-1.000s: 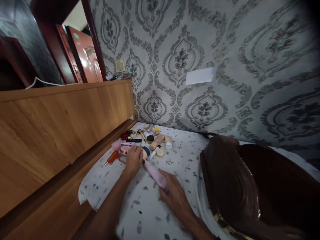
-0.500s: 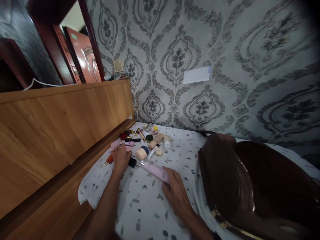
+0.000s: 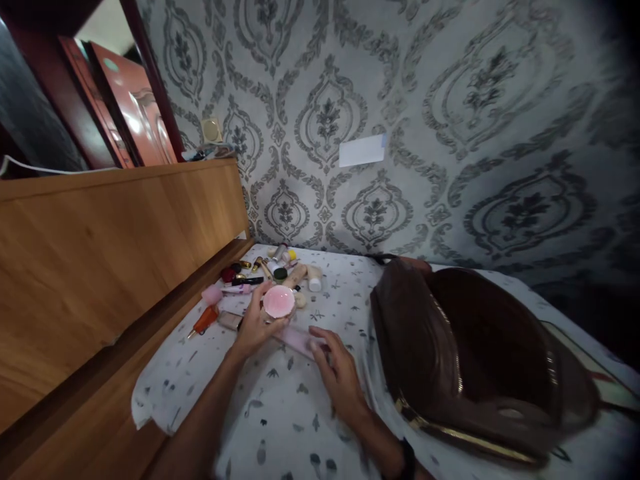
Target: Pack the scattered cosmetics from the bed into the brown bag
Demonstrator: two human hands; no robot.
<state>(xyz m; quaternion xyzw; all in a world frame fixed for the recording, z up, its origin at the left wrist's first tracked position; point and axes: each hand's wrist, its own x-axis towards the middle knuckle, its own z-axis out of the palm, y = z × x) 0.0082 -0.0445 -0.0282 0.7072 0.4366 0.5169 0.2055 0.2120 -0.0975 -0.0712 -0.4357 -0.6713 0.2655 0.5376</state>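
Observation:
A round pink compact (image 3: 279, 302) is held up in my left hand (image 3: 256, 327), its fingers round the left and lower edge. A pale pink tube (image 3: 296, 340) lies just below it, its right end at the fingers of my right hand (image 3: 336, 363), which are curled over it. Left of my left hand are an orange tube (image 3: 205, 321), a pink sponge-like item (image 3: 212, 295) and a beige item (image 3: 229, 320). Behind the compact lie several cosmetics, among them a dark green jar (image 3: 280, 273) and a beige bottle (image 3: 295, 276).
An open dark brown bag (image 3: 415, 340) stands on the patterned sheet (image 3: 280, 413) at the right. A wooden board (image 3: 125, 240) runs along the left. Behind is a patterned wall (image 3: 310, 187) with a white paper strip (image 3: 362, 150).
My left hand has moved up off the sheet and right, with the pink compact in it. My right hand stays at the pink tube. The view has shifted to the right.

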